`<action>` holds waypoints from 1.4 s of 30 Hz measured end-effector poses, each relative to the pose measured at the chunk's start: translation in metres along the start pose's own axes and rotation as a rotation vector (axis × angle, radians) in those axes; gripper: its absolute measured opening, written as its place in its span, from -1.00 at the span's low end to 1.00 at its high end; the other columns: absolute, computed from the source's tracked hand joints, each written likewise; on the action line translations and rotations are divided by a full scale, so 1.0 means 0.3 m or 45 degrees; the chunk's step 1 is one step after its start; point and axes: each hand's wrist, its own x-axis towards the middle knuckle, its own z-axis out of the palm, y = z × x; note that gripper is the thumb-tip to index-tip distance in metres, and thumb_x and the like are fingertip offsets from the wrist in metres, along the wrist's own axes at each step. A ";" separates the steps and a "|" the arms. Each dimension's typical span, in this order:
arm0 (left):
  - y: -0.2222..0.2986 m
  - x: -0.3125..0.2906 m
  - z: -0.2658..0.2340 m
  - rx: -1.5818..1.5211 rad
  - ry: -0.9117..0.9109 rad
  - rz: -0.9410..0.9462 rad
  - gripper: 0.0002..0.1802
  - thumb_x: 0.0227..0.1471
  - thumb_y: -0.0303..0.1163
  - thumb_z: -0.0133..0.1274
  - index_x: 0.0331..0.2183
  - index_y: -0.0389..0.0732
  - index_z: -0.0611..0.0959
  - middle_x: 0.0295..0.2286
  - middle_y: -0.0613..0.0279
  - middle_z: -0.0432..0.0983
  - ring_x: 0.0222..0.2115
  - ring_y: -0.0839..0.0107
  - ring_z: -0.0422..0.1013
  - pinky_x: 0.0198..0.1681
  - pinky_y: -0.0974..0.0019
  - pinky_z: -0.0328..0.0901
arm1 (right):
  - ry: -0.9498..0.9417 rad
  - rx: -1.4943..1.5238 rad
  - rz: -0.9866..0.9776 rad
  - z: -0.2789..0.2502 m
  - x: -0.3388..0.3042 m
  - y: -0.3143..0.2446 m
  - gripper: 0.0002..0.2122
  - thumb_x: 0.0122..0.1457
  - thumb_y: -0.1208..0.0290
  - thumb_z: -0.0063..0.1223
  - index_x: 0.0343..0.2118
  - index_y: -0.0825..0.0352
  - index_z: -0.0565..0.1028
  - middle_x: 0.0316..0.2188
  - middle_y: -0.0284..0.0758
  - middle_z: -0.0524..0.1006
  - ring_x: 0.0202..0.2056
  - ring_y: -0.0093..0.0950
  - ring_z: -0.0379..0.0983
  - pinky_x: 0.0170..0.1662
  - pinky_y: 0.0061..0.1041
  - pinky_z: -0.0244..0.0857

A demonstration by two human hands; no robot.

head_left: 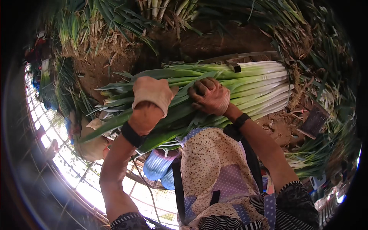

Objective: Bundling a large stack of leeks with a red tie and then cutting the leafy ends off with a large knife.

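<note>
A broad bundle of long green onions (257,83) lies sideways in front of me, white stalks and roots to the right, green leaves to the left. My left hand (150,93), in a pale glove, is closed over the leaves, its fingers mostly hidden behind the back of the hand. Just right of it, my right hand (211,96), in a soiled glove, has its fingers curled onto the leaves near the middle of the bundle. A dark square-ended bar (234,66) rests at the far side of the white stalks.
More green onions stand heaped at the far left (88,30) and far right (295,34), on brown soil (191,42). A dark wooden block (314,120) sits to the right. Blue plastic covers (158,165) show below the leaves, beside my patterned apron (214,161).
</note>
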 end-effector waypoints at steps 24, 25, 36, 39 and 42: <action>-0.108 0.022 0.585 -0.854 1.152 -0.408 -0.81 -0.03 -0.25 0.01 -0.36 -0.06 0.63 -0.39 0.19 0.56 -0.31 0.14 0.44 -0.18 0.16 0.28 | 0.340 0.169 0.503 -0.035 0.014 -0.041 -0.68 0.01 0.19 0.08 -0.17 0.16 0.44 -0.21 -0.25 0.42 -0.16 -0.19 0.33 -0.10 -0.28 0.25; -0.100 0.022 0.601 -0.883 1.286 -0.379 -0.86 -0.12 -0.40 0.05 -0.39 -0.06 0.62 -0.42 0.24 0.55 -0.36 0.17 0.44 -0.21 0.17 0.28 | 0.378 0.144 0.541 -0.051 0.050 -0.044 -0.69 0.02 0.21 0.09 -0.17 0.19 0.44 -0.22 -0.26 0.43 -0.16 -0.22 0.34 -0.13 -0.28 0.26; -0.045 0.115 0.719 -0.888 1.483 -0.385 -0.78 -0.22 -0.52 0.05 -0.38 -0.12 0.56 -0.40 0.16 0.46 -0.35 0.11 0.38 -0.19 0.10 0.25 | -0.252 -0.134 0.682 0.038 0.160 -0.056 -0.58 0.15 0.09 -0.12 0.00 0.24 0.37 -0.14 -0.18 0.44 -0.05 -0.26 0.33 0.11 -0.18 0.05; -0.043 0.129 0.733 -0.904 1.475 -0.429 -0.80 -0.20 -0.48 0.04 -0.38 -0.15 0.53 -0.41 0.13 0.42 -0.33 0.10 0.36 -0.19 0.08 0.24 | -0.268 -0.257 0.669 0.058 0.156 -0.069 -0.56 0.16 0.08 -0.14 0.05 0.20 0.33 -0.11 -0.18 0.42 -0.01 -0.25 0.30 0.12 -0.18 0.02; -0.045 0.153 0.739 -0.956 1.492 -0.423 -0.81 -0.19 -0.47 0.02 -0.39 -0.17 0.52 -0.41 0.11 0.38 -0.34 0.08 0.34 -0.21 0.07 0.23 | -0.275 -0.280 0.672 0.041 0.167 -0.077 -0.57 0.14 0.09 -0.12 0.04 0.18 0.35 -0.11 -0.17 0.42 -0.02 -0.26 0.30 0.13 -0.19 0.01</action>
